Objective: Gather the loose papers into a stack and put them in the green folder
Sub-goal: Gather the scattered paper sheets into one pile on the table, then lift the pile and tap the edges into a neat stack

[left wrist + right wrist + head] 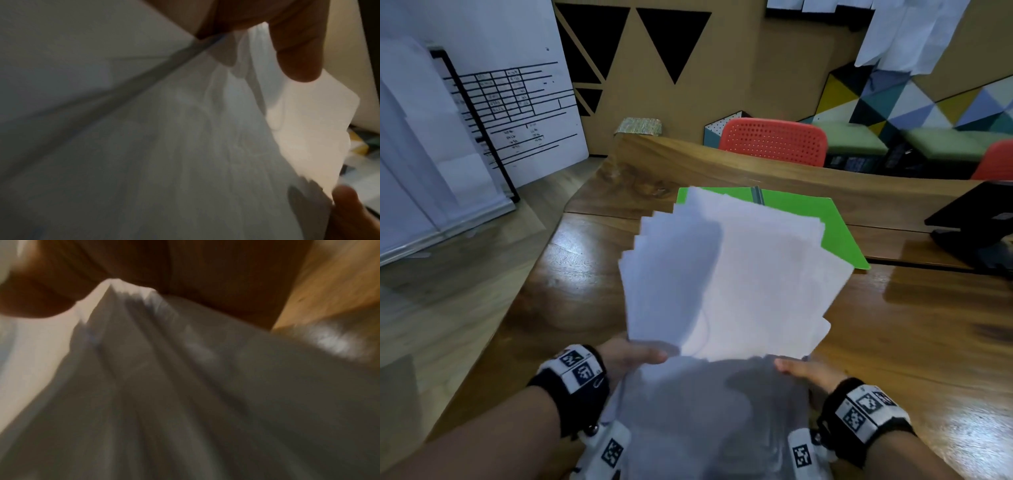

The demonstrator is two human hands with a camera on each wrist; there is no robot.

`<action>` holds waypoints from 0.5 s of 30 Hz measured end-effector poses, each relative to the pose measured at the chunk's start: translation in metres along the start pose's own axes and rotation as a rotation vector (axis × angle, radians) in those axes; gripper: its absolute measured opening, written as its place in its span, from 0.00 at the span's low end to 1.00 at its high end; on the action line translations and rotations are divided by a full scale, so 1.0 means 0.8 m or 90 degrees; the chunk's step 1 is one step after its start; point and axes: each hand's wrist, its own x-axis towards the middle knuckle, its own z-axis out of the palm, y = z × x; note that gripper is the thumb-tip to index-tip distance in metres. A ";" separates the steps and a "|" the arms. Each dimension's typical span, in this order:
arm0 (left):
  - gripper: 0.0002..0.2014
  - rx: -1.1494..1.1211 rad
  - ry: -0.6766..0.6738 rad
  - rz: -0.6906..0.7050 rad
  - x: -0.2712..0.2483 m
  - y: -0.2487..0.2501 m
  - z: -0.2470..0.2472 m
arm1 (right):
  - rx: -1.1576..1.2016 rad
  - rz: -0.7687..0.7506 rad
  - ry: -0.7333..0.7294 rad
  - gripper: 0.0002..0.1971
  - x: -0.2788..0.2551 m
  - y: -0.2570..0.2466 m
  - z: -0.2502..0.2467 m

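Observation:
A fanned, uneven bundle of white papers [726, 274] is lifted above the wooden table [914, 342]. My left hand [633, 356] grips its near left edge and my right hand [804, 371] grips the near right edge. Behind and partly under the sheets lies the green folder [835, 229], flat on the table. In the left wrist view the papers [185, 146] fill the frame with my fingers [296, 53] pinching the top edge. The blurred right wrist view shows the papers [185, 402] from below, with my hand over their top.
A black stand or laptop [976, 226] sits at the table's right edge. Red chairs [774, 140] stand behind the table. A whiteboard [493, 102] leans at the left beyond the table's angled edge.

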 end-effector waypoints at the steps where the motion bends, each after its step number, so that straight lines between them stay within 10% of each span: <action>1: 0.31 0.062 0.028 -0.014 0.003 0.005 0.007 | -0.029 0.023 -0.001 0.38 0.002 -0.004 0.010; 7: 0.21 0.300 0.274 0.013 0.014 0.030 0.048 | -0.119 -0.013 0.180 0.10 0.003 -0.036 0.049; 11: 0.02 0.258 0.307 0.214 -0.022 0.084 0.073 | 0.008 -0.252 0.243 0.07 -0.028 -0.091 0.059; 15: 0.05 0.214 0.286 0.345 -0.042 0.116 0.088 | 0.092 -0.436 0.168 0.15 -0.054 -0.125 0.084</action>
